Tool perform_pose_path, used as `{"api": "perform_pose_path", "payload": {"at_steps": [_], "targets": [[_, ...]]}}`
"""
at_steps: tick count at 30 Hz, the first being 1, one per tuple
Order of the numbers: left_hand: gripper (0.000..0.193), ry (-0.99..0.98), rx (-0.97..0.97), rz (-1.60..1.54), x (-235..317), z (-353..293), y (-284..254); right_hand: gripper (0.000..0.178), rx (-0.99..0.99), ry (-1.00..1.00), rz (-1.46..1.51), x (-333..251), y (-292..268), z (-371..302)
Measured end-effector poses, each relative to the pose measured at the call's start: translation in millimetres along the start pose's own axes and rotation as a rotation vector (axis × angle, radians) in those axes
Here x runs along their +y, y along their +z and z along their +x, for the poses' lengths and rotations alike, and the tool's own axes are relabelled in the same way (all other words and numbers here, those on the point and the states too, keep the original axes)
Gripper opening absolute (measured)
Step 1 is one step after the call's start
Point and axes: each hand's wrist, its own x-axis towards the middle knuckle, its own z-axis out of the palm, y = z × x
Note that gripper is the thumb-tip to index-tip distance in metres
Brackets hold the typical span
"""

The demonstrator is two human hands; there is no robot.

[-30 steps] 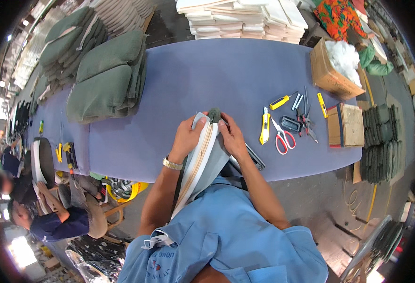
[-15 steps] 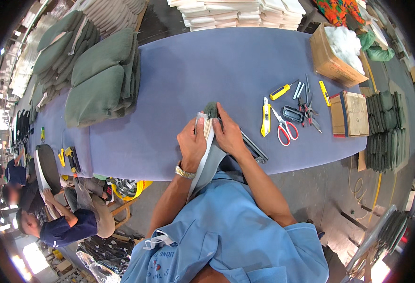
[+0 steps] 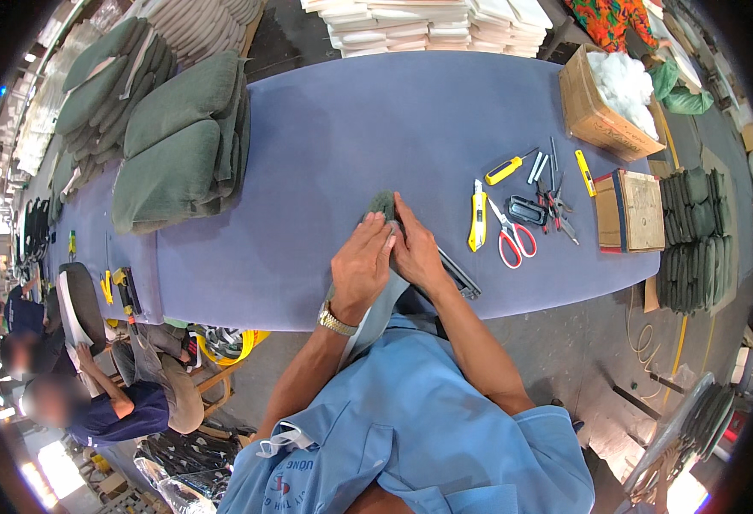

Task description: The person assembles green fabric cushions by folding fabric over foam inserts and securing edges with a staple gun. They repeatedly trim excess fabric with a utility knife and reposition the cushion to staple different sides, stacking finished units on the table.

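Left hand point(image 3: 363, 267), right hand point(image 3: 416, 255), touching green fabric point(image 3: 382, 203)

A long, pale grey fabric strip point(image 3: 380, 317) with a fuzzy dark green end point(image 3: 382, 203) slanted, partly hidden, across the table's point(image 3: 351, 128) near edge.

Can see partly readable lettering point(image 3: 303, 469) beside a small emblem point(image 3: 282, 485) on the shirt point(image 3: 445, 403). Can also make out writing point(image 3: 623, 134) on the carton point(image 3: 590, 107), too small to read.

Yellow box cutter point(image 3: 477, 221) right of grip, red-handled scissors point(image 3: 506, 224) beside it, yellow screwdriver point(image 3: 503, 171) ahead-right, open carton point(image 3: 603, 128) of white stuffing point(image 3: 623, 90) beyond, pale stacked slabs point(image 3: 410, 34) far ahead, green cushions point(image 3: 171, 163) ahead-left
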Motion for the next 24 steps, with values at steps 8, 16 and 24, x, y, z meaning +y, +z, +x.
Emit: {"api": "perform_pose_path", "payload": {"at_steps": [8, 16, 24], "targets": [[0.022, 0.005, -0.051, 0.026, 7.7, 1.3, -0.3, 0.058, 0.012, 0.02, 0.038, 8.9, -1.0, -0.3], [0.059, -0.3, -0.008, -0.107, 4.4, 3.1, -5.5, 0.051, 0.009, 0.018, 0.371, 50.9, 3.8, -1.6], [0.058, -0.597, -0.166, -0.427, -40.7, 7.8, -30.6, 0.027, -0.189, 0.319, 0.618, 27.5, -5.9, -25.6]]}}
